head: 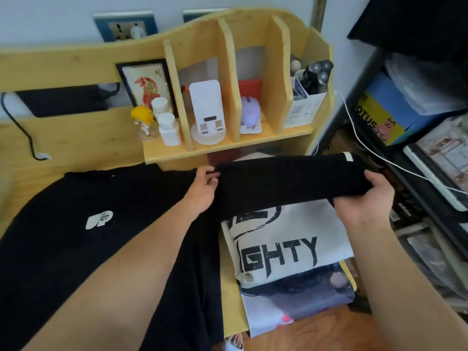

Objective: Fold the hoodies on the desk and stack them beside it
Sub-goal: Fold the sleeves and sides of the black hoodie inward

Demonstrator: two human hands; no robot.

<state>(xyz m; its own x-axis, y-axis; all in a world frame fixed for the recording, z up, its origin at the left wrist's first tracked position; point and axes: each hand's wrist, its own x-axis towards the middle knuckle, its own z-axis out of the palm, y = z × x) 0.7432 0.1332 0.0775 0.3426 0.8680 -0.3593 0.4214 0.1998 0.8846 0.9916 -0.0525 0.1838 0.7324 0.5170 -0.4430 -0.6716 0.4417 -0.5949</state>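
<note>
Item 1: folded black hoodie, a compact bundle held in the air beside the desk, right over the stack. Left hand pinched its left end, fingers curled on the cloth; right hand clamped its right end, thumb on top.

Item 2: stack beside the desk, top piece a cream garment printed "GHTY", with at least one more printed piece under it. Judged: folded items already placed.

Item 3: black hoodie with a small white logo, spread flat and unfolded on the desk, partly under the left forearm.

Status, as a judgement: one fold finished and about to be set down; at least one hoodie left to fold. Whether others lay beneath it could not be told.
</note>
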